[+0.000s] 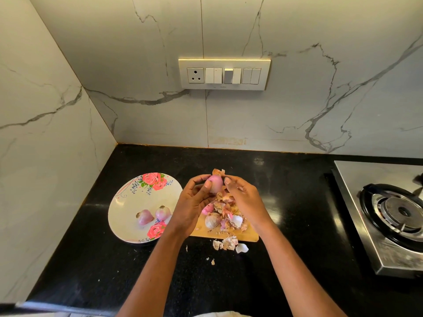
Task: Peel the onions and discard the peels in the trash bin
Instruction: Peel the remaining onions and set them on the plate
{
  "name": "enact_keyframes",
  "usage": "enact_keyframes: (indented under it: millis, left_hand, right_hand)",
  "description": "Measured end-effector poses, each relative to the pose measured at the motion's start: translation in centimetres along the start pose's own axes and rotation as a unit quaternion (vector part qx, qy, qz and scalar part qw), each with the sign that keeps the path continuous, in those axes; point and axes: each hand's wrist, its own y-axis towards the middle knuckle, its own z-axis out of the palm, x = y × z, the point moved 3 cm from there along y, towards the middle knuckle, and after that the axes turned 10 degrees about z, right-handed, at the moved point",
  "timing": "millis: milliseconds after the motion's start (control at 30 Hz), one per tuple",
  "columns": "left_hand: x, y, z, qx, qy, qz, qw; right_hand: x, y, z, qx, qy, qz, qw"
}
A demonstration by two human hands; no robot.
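Note:
My left hand (192,202) grips a pink onion (215,183) above the wooden cutting board (248,235). My right hand (243,197) pinches a dry peel (218,172) at the onion's top. A pile of loose peels (226,213) lies on the board, with an unpeeled onion (212,221) among them and a pink piece (207,209) by my left palm. Two peeled onions (144,217) (163,212) lie on the floral plate (128,202) at the left. No trash bin is in view.
More peel scraps (230,244) lie on the black counter (91,259) in front of the board. A steel gas stove (389,213) stands at the right. Marble walls close the corner behind and at the left, with a switch panel (224,74) above.

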Motion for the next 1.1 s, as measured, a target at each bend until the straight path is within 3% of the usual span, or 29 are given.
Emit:
enact_keyframes:
  millis: [67, 200, 367, 600, 867, 1100]
  left_hand:
    - [0.1, 0.2, 0.1, 0.006, 0.051, 0.017, 0.999]
    - [0.1, 0.5, -0.3, 0.010, 0.132, 0.053, 0.990]
    - [0.2, 0.3, -0.4, 0.019, 0.136, 0.056, 0.989]
    - [0.6, 0.1, -0.3, 0.028, 0.119, 0.055, 0.991]
    - [-0.1, 0.0, -0.4, 0.031, 0.119, 0.075, 0.990]
    - [0.9, 0.0, -0.7, 0.022, 0.149, 0.064, 0.986]
  right_hand:
    - [0.3, -0.2, 0.4, 0.035, 0.043, 0.006, 0.998]
    - [0.2, -0.3, 0.1, 0.032, 0.079, 0.005, 0.996]
    - [0.0, -0.2, 0.4, 0.029, 0.143, 0.020, 0.989]
    - [-1.0, 0.3, -0.1, -0.030, 0.093, 0.025, 0.995]
    - [0.0, -0.3, -0.2, 0.044, 0.097, -0.015, 0.994]
    - [-0.4, 0.2, -0.6, -0.050, 0.020, -0.046, 0.998]
